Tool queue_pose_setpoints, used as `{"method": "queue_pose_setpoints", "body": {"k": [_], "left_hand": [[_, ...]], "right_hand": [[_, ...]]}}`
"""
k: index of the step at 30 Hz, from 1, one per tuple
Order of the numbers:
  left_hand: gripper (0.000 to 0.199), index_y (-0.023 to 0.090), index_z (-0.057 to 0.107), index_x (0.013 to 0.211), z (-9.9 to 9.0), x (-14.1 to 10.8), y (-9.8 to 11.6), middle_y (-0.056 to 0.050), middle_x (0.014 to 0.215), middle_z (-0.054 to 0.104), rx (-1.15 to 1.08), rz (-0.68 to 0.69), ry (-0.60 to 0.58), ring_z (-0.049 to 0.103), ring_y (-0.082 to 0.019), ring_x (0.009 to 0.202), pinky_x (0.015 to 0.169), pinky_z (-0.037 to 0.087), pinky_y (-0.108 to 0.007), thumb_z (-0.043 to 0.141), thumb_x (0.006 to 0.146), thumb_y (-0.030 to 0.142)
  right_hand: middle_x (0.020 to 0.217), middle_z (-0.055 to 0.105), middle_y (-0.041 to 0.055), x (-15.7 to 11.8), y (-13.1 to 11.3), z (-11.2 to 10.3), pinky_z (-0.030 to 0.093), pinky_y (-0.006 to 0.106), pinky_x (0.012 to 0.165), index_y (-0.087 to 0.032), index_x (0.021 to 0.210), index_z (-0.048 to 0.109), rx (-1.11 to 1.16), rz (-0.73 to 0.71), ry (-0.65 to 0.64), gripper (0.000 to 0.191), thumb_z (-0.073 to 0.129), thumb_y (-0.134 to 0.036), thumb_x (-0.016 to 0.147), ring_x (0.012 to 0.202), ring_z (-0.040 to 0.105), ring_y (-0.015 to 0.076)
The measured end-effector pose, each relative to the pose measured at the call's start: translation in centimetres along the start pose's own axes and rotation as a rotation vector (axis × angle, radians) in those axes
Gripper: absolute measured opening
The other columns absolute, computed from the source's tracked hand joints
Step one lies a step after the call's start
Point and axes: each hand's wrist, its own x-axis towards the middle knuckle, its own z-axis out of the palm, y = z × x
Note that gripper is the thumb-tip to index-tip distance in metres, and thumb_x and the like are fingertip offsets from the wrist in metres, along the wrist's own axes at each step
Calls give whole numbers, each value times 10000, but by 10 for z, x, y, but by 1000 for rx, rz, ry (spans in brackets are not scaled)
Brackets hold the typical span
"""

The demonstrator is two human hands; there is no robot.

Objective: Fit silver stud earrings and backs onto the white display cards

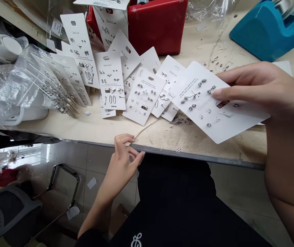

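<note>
Now, R hand gripping earring card above table; L hand loosely open at front edge, just beside twine.

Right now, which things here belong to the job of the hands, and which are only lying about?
Job: right hand holding an earring card; left hand; other earring cards on the table.

Lying about: teal tape dispenser; red plastic case; plastic bags.
</note>
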Motion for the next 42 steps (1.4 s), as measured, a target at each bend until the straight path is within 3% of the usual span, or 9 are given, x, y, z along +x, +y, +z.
{"method": "queue_pose_setpoints", "body": {"k": [4, 9, 14, 19, 23, 26, 30, 37, 42], "left_hand": [[330, 264, 315, 1099, 8, 0, -4, -21, 1247, 383, 47, -48, 44, 651, -10, 654, 616, 584, -213, 599, 938, 218], [368, 283, 307, 1109, 10, -3, -5, -23, 1237, 392, 140, -107, 49, 658, -34, 642, 534, 558, -196, 626, 927, 265], [414, 278, 291, 1113, 8, -3, -4, -36, 1244, 389, 192, -154, 29, 682, -58, 661, 507, 551, -189, 656, 918, 296], [355, 241, 347, 1099, 0, -3, 5, -32, 1154, 490, 363, -94, 36, 632, -64, 563, 416, 458, -183, 651, 927, 304], [217, 212, 471, 1092, -7, 4, 16, 36, 855, 510, 377, 71, 166, 563, -83, 564, 483, 475, -199, 619, 948, 277], [205, 168, 525, 1148, -7, 21, 28, -31, 971, 569, 275, 362, 288, 609, -128, 801, 681, 550, -240, 588, 953, 184], [298, 101, 558, 1220, 3, 49, 49, -115, 1105, 616, 315, 686, 374, 580, -201, 1048, 894, 531, -316, 627, 937, 160], [209, 129, 630, 1127, 27, 75, 68, -77, 1053, 683, 370, 754, 356, 622, -196, 983, 875, 529, -315, 623, 922, 90], [125, 134, 627, 1036, 36, 79, 66, -50, 965, 704, 454, 785, 360, 636, -188, 884, 777, 519, -298, 586, 932, 78]], "right_hand": [[589, 668, 15, 0, -2, 2, 330, 131, 348, -104, 909, 706, -4, 22, 38, 171, 650, -247, 833, 406, 622, 138], [551, 649, 22, 5, 4, 2, 319, 162, 264, -114, 783, 687, 55, -112, 16, 180, 715, -274, 704, 336, 577, 178], [628, 659, 44, 3, 3, 8, 431, 205, 329, -133, 797, 676, 82, -97, 29, 230, 748, -318, 681, 463, 642, 193], [700, 629, 46, -7, 0, 13, 453, 210, 389, -167, 737, 653, 71, -164, -5, 314, 806, -440, 706, 552, 626, 156], [746, 602, 33, -18, 8, 20, 468, 221, 454, -190, 754, 649, 72, -211, -20, 312, 750, -481, 800, 629, 614, 143], [774, 602, 29, -23, 18, 27, 471, 225, 498, -205, 834, 662, 88, -212, -72, 283, 695, -485, 860, 684, 614, 148], [818, 607, 31, -27, 29, 37, 485, 226, 552, -197, 903, 681, 61, -180, -94, 280, 682, -475, 871, 731, 607, 151], [801, 589, -5, -37, 36, 49, 421, 199, 573, -205, 1011, 684, 26, -225, -36, 162, 608, -323, 931, 704, 534, 104], [818, 582, 4, -38, 41, 52, 423, 229, 615, -177, 911, 629, -49, -250, 50, 171, 538, -317, 948, 753, 531, 124]]}}
